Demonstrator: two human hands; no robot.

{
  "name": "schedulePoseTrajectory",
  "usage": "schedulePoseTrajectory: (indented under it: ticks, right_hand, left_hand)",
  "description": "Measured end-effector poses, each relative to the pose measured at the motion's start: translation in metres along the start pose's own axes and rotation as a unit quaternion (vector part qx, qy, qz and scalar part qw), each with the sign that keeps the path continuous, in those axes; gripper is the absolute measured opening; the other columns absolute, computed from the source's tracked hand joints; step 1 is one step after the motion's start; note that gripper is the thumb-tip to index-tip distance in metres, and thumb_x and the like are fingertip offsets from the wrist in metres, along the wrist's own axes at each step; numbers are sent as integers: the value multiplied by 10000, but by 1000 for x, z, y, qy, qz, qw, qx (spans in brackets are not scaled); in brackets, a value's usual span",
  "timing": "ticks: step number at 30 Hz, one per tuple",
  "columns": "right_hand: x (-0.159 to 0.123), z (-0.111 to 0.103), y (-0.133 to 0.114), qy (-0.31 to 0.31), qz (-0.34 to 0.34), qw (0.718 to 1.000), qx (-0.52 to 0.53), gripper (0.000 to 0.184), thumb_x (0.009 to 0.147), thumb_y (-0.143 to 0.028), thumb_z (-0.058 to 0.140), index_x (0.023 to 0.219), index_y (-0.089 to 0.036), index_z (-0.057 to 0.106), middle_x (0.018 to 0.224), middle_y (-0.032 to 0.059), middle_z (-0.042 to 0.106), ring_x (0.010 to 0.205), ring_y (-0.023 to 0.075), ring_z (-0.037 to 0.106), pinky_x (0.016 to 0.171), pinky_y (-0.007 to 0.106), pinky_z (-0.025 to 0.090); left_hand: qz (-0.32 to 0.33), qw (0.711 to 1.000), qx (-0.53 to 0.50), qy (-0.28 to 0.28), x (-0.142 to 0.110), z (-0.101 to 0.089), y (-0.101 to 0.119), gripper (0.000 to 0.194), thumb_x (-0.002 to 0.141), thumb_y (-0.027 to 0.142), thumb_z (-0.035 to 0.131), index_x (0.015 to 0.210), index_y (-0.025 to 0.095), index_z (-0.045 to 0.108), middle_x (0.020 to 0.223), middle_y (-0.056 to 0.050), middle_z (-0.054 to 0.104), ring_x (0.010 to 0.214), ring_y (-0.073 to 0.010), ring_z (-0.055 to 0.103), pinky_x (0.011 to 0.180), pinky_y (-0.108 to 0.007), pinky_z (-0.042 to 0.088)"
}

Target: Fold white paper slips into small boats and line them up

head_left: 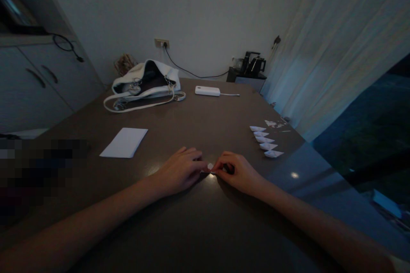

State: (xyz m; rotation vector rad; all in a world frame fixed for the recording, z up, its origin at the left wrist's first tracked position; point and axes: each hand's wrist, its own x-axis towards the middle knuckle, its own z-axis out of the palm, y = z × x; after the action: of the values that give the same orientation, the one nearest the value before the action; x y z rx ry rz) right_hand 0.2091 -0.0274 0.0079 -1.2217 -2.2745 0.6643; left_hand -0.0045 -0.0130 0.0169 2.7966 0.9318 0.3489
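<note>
Low over the middle of the table, a small folded piece of white paper (210, 166) is held between both hands; most of it is hidden by fingers. My left hand (184, 168) is closed on its left end, thumb and forefinger together. My right hand (235, 170) pinches the right end between thumb and fingertips. To the right stand several folded paper boats (264, 140) in a slanting row. A stack of white paper (124, 142) lies left of my left hand.
A white handbag (147, 83) sits at the back left, its strap looped forward. Behind the hands lies a white power bank (207, 91) with a short cable. Paper scraps (274, 124) lie near the right edge. A black kettle (256, 65) stands beyond the table by the curtain (297, 59).
</note>
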Motion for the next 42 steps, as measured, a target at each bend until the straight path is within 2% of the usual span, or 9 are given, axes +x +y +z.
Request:
schedulePoseTrajectory:
  ticks: [4,9,15,23,28,42]
  right_hand:
    - [-2,-1,-1,-10,-6,999,-36,93,777,-131,617,813,-179,689,799,11,575,675,112,524,599,214,359]
    - [-7,-10,-3,-42,-54,992,-104,266,770,-39,542,901,-193,714,850,31,571,780,137,542,669,232,377]
    - [-12,-19,-12,-79,-91,976,-183,327,805,-58,529,1030,-215,706,888,45,579,800,152,528,671,255,363]
    - [-10,-28,-5,-112,-71,978,-164,436,803,-20,504,1097,-280,693,921,47,583,854,161,548,738,268,395]
    - [-10,-34,-1,-121,-78,978,-153,479,812,-3,473,1104,-315,688,899,41,583,849,158,546,759,276,402]
    - [-14,-36,2,-108,-79,979,-152,417,799,-6,480,1020,-263,723,915,50,604,835,161,549,743,280,407]
  left_hand:
    - [10,1000,8,-17,-1,-3,-2,231,834,109,512,962,229,663,883,-38,576,857,-203,522,719,-312,346]
    - [22,999,5,-38,-2,-7,-6,271,867,133,513,1029,273,678,867,-30,600,856,-200,538,734,-317,357]
    - [49,997,9,-61,-4,-10,-11,321,854,125,530,1102,280,660,843,-33,594,830,-195,543,732,-319,362]
    - [90,994,15,-54,-4,-14,-15,345,876,142,501,1153,301,631,839,-29,603,813,-191,523,710,-306,356]
    - [105,993,4,-57,-8,-21,-22,333,852,112,514,1099,284,658,864,-31,621,828,-189,525,716,-305,359]
    - [88,994,-13,-55,-10,-18,-20,291,857,124,516,1067,248,676,874,-42,630,852,-187,561,718,-290,400]
